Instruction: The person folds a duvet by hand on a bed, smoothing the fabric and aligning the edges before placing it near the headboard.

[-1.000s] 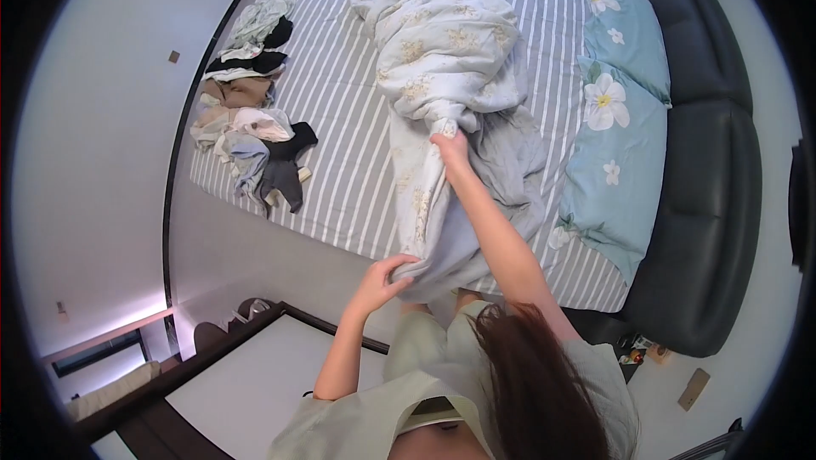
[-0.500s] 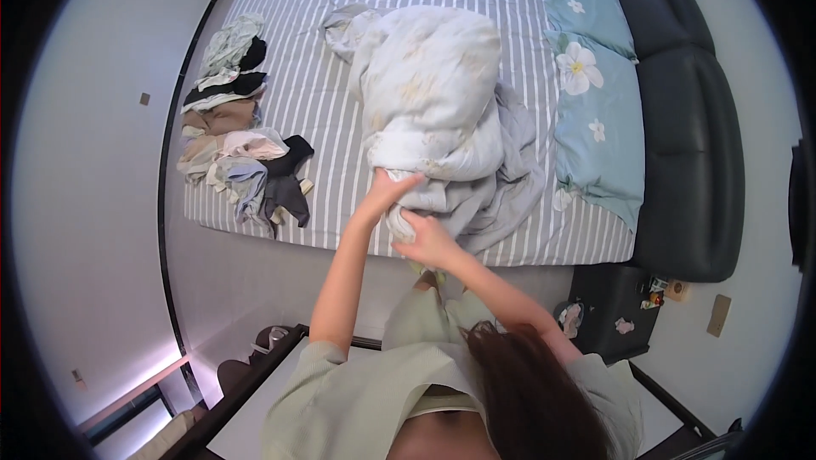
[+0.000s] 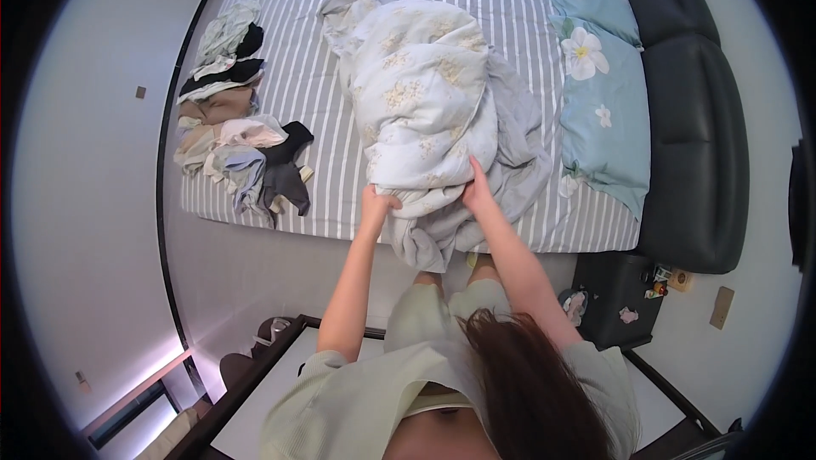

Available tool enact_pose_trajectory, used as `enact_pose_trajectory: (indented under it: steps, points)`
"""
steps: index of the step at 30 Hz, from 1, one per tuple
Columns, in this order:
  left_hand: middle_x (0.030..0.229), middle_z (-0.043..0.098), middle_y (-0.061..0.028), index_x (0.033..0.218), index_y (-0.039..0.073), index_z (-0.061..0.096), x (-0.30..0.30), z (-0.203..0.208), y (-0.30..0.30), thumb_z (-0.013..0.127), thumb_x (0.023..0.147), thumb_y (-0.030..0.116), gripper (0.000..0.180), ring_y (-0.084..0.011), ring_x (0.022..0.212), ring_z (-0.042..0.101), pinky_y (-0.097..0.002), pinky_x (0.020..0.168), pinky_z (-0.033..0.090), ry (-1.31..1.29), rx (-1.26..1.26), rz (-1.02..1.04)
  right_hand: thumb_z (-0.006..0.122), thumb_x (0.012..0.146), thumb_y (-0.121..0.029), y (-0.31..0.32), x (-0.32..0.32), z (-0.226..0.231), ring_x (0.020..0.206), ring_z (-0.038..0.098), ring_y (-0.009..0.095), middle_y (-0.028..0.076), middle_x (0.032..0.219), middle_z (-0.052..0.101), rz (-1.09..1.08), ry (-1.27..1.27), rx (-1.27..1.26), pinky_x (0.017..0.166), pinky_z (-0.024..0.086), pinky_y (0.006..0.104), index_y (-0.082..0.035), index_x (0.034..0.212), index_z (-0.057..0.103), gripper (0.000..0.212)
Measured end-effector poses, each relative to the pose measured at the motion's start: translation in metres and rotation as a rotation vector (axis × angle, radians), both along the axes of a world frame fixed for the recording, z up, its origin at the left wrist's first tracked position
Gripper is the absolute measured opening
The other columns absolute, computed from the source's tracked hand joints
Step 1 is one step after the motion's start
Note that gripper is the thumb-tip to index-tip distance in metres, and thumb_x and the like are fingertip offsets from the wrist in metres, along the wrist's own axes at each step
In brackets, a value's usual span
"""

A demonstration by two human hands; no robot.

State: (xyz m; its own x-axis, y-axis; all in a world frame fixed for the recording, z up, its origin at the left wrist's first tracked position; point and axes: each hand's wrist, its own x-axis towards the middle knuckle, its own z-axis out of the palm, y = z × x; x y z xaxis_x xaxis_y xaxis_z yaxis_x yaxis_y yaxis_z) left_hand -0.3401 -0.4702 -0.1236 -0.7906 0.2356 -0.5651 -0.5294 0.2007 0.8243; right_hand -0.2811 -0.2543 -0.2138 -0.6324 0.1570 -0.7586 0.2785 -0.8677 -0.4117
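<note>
A white duvet [image 3: 416, 95] with yellowish flower prints lies bunched in a thick bundle near the bed's front edge. My left hand [image 3: 376, 205] grips its near left corner, thumb on top and fingers tucked beneath. At the near right side, my right hand [image 3: 478, 188] holds the duvet's edge, its thumb pointing up along the cloth and its other fingers mostly hidden. Plain grey cloth [image 3: 518, 141] spreads out from under the bundle on the right and droops over the bed edge between my arms. Whether it is the duvet's reverse side I cannot tell.
The bed has a grey-and-white striped sheet [image 3: 289, 61]. Several crumpled clothes [image 3: 223, 107] form a row at its left end. Blue-green flowered pillows [image 3: 608, 116] lie against a black padded headboard [image 3: 697, 120] on the right. A dark bedside cabinet [image 3: 616, 294] stands near right.
My hands have moved apart, the right one up and rightward along the duvet. The duvet's top has been spread flatter, showing more flower print, and grey cloth now hangs at the front edge.
</note>
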Motion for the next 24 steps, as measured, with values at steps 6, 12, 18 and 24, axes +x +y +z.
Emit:
enact_pose_trajectory:
  steps: [6, 12, 18, 24]
  points:
    - [0.072, 0.062, -0.0083, 0.080, -0.004, 0.062, -0.029, 0.029, -0.023, 0.067, 0.071, 0.025, 0.031, -0.0146, 0.064, 0.055, -0.0294, 0.056, 0.042, 0.361, -0.068, 0.075, 0.053, 0.080, -0.034, 0.039, -0.140, 0.124, 0.109, 0.048, 0.021, 0.011, 0.118, 0.051, 0.011, 0.356, 0.238, 0.094, 0.036, 0.0317, 0.000, 0.119, 0.045, 0.052]
    - [0.082, 0.057, -0.0047, 0.093, 0.002, 0.053, -0.070, 0.051, -0.039, 0.056, 0.080, 0.036, 0.036, -0.0155, 0.071, 0.059, -0.0279, 0.064, 0.049, 0.218, 0.063, 0.390, 0.063, 0.079, -0.029, -0.045, -0.198, 0.262, 0.093, 0.054, 0.014, 0.005, 0.100, 0.060, 0.314, 0.625, 0.703, 0.081, 0.041, 0.0263, 0.002, 0.104, 0.057, 0.041]
    - [0.123, 0.041, -0.0110, 0.129, 0.013, 0.018, -0.030, -0.030, -0.065, 0.050, 0.081, 0.022, 0.059, -0.0274, 0.099, 0.055, -0.0382, 0.080, 0.047, 0.126, 0.488, 0.460, 0.063, 0.079, -0.028, -0.175, -0.212, 0.192, 0.090, 0.055, 0.014, 0.007, 0.096, 0.062, 0.917, 0.776, 0.700, 0.081, 0.044, 0.0273, 0.002, 0.106, 0.058, 0.040]
    - [0.131, 0.034, -0.0122, 0.136, 0.010, 0.015, -0.038, -0.034, -0.103, 0.055, 0.078, 0.018, 0.070, -0.0254, 0.113, 0.044, -0.0360, 0.091, 0.040, 0.135, 0.206, 0.539, 0.058, 0.069, -0.028, -0.218, -0.148, 0.087, 0.091, 0.060, 0.023, 0.008, 0.097, 0.062, 1.292, 0.810, 1.228, 0.076, 0.046, 0.0347, -0.016, 0.096, 0.064, 0.030]
